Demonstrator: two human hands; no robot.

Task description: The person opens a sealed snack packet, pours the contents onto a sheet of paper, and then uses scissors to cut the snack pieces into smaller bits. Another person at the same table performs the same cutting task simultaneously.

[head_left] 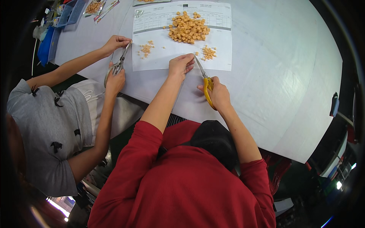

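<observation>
My right hand (220,94) is closed round the yellow handles of a pair of scissors (208,85). Their blades point up and left, and the tips meet the fingertips of my left hand (181,65). Those fingertips are pinched together over the near edge of a printed paper sheet (152,65); whatever they hold is too small to make out. Just beyond the scissor tips lies a small heap of tiny orange bits (208,53). A larger pile of orange cubes (189,29) covers the upper middle of the sheet.
At my left a person in a grey shirt (72,110) works with metal scissors (120,64). Near their hands is another scatter of tiny bits (145,49). Far left stand a blue basket (70,14) and a clear bag of orange pieces (94,7). The white table (281,68) extends rightward.
</observation>
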